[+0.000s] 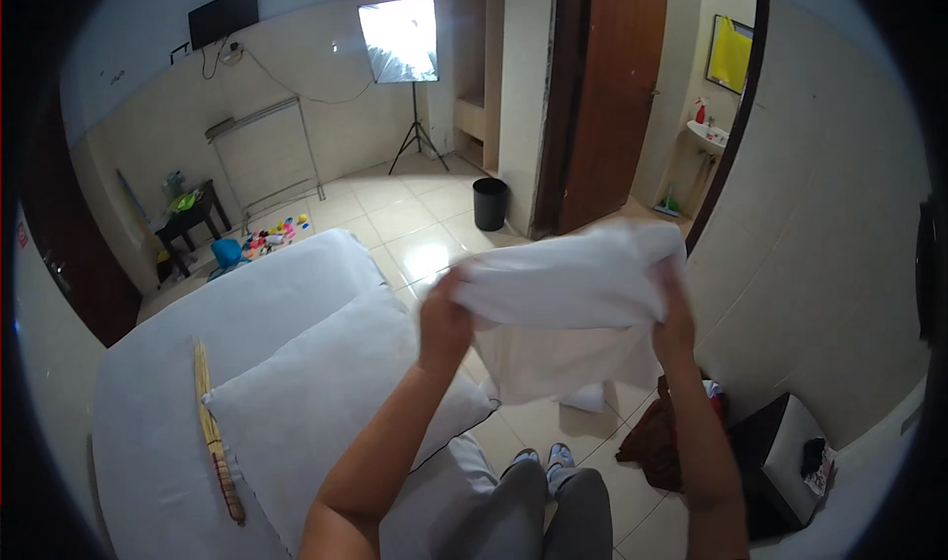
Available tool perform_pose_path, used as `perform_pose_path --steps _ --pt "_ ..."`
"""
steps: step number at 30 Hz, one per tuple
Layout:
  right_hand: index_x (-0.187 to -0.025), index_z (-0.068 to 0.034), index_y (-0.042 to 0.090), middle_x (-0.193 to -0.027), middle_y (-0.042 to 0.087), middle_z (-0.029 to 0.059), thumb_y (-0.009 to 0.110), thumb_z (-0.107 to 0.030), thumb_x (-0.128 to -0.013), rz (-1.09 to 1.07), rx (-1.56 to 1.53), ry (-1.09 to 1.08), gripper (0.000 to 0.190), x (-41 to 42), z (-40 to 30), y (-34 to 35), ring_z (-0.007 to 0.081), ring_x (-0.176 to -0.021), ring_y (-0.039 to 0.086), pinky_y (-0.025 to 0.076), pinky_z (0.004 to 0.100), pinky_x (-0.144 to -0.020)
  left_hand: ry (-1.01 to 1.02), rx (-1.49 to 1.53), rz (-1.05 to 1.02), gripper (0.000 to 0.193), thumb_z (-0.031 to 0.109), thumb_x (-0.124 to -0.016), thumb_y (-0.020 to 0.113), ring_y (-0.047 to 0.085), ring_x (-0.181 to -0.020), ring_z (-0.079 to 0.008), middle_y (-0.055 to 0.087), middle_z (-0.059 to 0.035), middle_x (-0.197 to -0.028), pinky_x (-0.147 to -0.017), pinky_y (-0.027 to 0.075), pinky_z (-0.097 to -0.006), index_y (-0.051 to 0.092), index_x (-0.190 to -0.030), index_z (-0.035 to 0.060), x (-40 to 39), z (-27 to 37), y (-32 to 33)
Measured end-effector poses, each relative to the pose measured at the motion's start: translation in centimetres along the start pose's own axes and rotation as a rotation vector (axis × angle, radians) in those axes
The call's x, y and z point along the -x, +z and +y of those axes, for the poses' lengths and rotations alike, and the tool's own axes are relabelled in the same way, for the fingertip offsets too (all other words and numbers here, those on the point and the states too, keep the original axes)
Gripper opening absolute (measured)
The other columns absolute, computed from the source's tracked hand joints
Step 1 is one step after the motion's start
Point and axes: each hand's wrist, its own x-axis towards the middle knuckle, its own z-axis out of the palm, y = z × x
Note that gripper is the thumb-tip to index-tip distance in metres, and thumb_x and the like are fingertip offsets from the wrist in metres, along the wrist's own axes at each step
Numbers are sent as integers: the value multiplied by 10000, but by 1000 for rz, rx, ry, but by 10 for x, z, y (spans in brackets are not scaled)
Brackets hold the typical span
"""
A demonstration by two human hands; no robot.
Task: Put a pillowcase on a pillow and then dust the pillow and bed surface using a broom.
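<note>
My left hand [446, 312] and my right hand [672, 315] hold a white cloth [570, 286] up between them, one at each side, above the floor. Part of the cloth hangs below in a looser, thinner layer, and its upper edge is blurred. To the left, a white pillow [333, 382] lies on the bed with a white sheet [155, 412]. A stick broom [215, 441] of pale bristles with a bound handle rests on the sheet beside the pillow.
A black bin [490, 204] stands near the open brown door [611, 101]. A lit softbox on a tripod [415, 123] is at the back. Small colourful items [274, 238] lie beyond the bed. Brown fabric [655, 441] and a black-and-white box-like piece [778, 464] sit on the right.
</note>
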Motion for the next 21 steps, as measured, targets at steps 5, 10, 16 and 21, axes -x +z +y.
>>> perform_pose_path --steps 5,10,16,21 --pt "-952 -42 621 -967 624 162 473 -15 -742 -576 -103 436 259 -24 32 10 280 -926 600 464 355 -827 -591 417 -576 282 125 -855 541 579 -799 -100 631 -32 -916 -694 481 -246 595 -1124 61 11 -24 -15" --pt "-897 -62 620 -905 617 47 449 48 -700 300 -985 521 283 -101 -6 -21 171 -803 592 485 280 -678 -784 564 -516 392 299 -874 590 599 -755 -108 614 -53 -971 -639 512 -261 557 -1161 33 -40 57 -100" --pt "-1064 -29 609 -1047 630 97 516 2 -718 -247 -482 173 359 -186 -123 22 204 -985 589 444 273 -844 -682 235 -12 312 305 -870 522 586 -744 -164 596 -64 -883 -663 491 -304 591 -1020 40 -106 31 -193" --pt "-1205 -65 549 -1363 433 97 431 94 -791 309 -802 -503 459 -219 -260 20 194 -1278 370 263 275 -1054 230 232 755 168 191 -879 468 485 -781 -118 546 -34 -865 -669 404 -287 542 -956 62 -161 79 -314"
